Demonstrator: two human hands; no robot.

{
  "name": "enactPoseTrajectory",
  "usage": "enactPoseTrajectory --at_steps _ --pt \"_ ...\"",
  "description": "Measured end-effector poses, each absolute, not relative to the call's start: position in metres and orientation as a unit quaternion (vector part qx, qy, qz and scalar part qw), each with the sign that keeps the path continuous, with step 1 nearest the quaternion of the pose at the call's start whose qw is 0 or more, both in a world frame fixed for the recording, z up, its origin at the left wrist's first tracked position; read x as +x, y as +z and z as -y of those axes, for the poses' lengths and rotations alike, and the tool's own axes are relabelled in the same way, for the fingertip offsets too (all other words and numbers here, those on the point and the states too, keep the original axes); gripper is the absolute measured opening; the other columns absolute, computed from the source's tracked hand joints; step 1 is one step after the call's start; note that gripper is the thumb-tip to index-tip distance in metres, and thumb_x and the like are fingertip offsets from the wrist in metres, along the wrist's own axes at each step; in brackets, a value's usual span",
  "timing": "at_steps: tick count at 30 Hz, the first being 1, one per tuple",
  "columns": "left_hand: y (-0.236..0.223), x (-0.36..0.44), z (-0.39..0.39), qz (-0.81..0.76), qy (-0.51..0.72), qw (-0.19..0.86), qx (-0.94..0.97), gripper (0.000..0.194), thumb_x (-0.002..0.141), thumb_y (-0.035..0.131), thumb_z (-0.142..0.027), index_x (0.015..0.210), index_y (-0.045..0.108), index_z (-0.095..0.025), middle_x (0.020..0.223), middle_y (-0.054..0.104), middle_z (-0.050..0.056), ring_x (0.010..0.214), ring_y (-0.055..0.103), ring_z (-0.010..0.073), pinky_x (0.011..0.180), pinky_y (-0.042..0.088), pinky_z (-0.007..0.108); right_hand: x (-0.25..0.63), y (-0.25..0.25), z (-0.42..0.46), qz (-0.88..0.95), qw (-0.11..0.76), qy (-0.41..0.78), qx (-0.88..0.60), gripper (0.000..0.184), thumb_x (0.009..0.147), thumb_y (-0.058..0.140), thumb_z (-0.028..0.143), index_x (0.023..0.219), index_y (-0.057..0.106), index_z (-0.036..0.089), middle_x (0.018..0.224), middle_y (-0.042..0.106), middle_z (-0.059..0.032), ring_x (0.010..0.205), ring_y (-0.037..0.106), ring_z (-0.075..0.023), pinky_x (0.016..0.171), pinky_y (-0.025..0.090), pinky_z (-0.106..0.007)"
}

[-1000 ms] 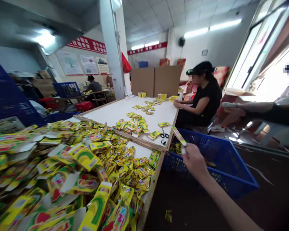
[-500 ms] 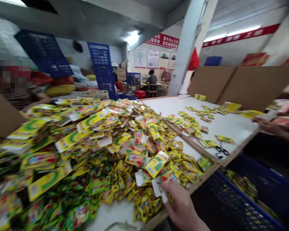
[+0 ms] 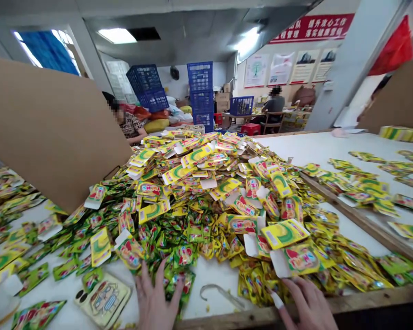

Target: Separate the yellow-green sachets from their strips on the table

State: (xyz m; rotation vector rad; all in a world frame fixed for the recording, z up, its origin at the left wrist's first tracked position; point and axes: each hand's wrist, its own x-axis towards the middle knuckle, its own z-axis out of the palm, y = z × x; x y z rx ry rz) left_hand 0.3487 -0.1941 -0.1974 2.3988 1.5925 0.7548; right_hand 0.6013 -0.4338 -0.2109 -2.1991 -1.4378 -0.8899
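I'm resting L hand splayed, gripping nothing, at green pkts, lower centre, prob. to straddle them. R hand is lying by an open carton, lower right; can't tell its grip.

Stacked crates, heaped cartons and a wall banner suggest a factory workshop.
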Motion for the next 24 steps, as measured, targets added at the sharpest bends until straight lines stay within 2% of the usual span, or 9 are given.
enactPoseTrajectory --at_steps 3,8,11,13,16,17,19,22,24 --pt "-0.199 0.367 0.210 -0.508 0.249 0.083 0.820 0.048 0.086 0.038 -0.038 0.127 0.044 -0.015 0.147 0.013 0.017 0.134 0.008 0.0419 0.103 0.023 0.059 0.578 -0.199 0.405 0.534 0.211 -0.296 -0.763 0.030 0.078 0.049 0.033 0.103 0.055 0.018 0.101 0.059 -0.0133 0.094 0.056 -0.0292 0.076 0.048 -0.038" --pt "-0.185 0.370 0.224 -0.480 0.175 0.082 0.856 0.045 0.087 0.035 -0.036 0.129 0.043 -0.023 0.142 0.035 0.011 0.126 0.035 0.0355 0.103 0.025 0.058 0.552 -0.187 0.373 0.578 0.238 -0.286 -0.727 0.025 0.083 0.042 0.023 0.102 0.056 0.017 0.101 0.061 -0.0109 0.093 0.058 -0.0231 0.077 0.047 -0.032" --pt "-0.169 0.358 0.222 -0.477 0.146 0.106 0.860 0.047 0.088 0.030 -0.038 0.132 0.038 -0.023 0.139 0.041 0.008 0.123 0.042 0.0295 0.097 0.038 0.049 0.549 -0.182 0.370 0.562 0.229 -0.307 -0.733 0.025 0.081 0.045 0.021 0.101 0.059 0.018 0.095 0.064 -0.0098 0.090 0.058 -0.0255 0.081 0.041 -0.039" --pt "-0.157 0.347 0.219 -0.493 0.135 0.124 0.851 0.047 0.089 0.027 -0.041 0.132 0.036 -0.024 0.139 0.042 0.007 0.118 0.049 0.0263 0.084 0.049 0.040 0.548 -0.178 0.372 0.560 0.206 -0.326 -0.734 0.027 0.078 0.048 0.020 0.103 0.059 0.020 0.097 0.065 -0.0100 0.092 0.056 -0.0274 0.083 0.037 -0.042" --pt "-0.136 0.336 0.214 -0.527 0.126 0.099 0.834 0.045 0.089 0.027 -0.043 0.129 0.039 -0.027 0.133 0.049 0.007 0.094 0.064 0.0238 0.068 0.053 0.035 0.544 -0.170 0.374 0.593 0.181 -0.331 -0.711 0.033 0.077 0.049 0.022 0.109 0.057 0.020 0.102 0.064 -0.0100 0.096 0.054 -0.0271 0.086 0.034 -0.041" --pt "-0.130 0.335 0.212 -0.526 0.134 0.080 0.836 0.044 0.089 0.029 -0.043 0.127 0.041 -0.025 0.128 0.052 0.008 0.090 0.065 0.0238 0.069 0.053 0.036 0.543 -0.168 0.374 0.608 0.178 -0.323 -0.704 0.034 0.077 0.049 0.023 0.110 0.057 0.021 0.104 0.064 -0.0091 0.097 0.053 -0.0264 0.088 0.033 -0.040" --pt "-0.122 0.342 0.207 -0.485 0.164 0.051 0.858 0.044 0.087 0.035 -0.043 0.122 0.047 -0.020 0.121 0.057 0.010 0.100 0.061 0.0260 0.082 0.050 0.040 0.539 -0.163 0.372 0.624 0.174 -0.296 -0.702 0.035 0.075 0.051 0.023 0.109 0.057 0.022 0.106 0.064 -0.0078 0.097 0.053 -0.0258 0.089 0.033 -0.040" --pt "-0.124 0.369 0.196 -0.351 0.195 0.052 0.914 0.044 0.084 0.042 -0.033 0.125 0.046 -0.019 0.132 0.049 0.009 0.126 0.039 0.0270 0.101 0.036 0.045 0.539 -0.158 0.371 0.599 0.177 -0.250 -0.740 0.032 0.067 0.056 0.018 0.099 0.059 0.020 0.101 0.064 -0.0089 0.093 0.053 -0.0280 0.085 0.036 -0.042" --pt "-0.131 0.389 0.188 -0.266 0.178 0.081 0.944 0.047 0.083 0.042 -0.022 0.130 0.042 -0.023 0.139 0.043 0.005 0.132 0.030 0.0256 0.106 0.029 0.048 0.544 -0.153 0.373 0.593 0.204 -0.194 -0.755 0.025 0.065 0.056 0.013 0.089 0.059 0.021 0.094 0.064 -0.0076 0.088 0.054 -0.0273 0.080 0.040 -0.042"
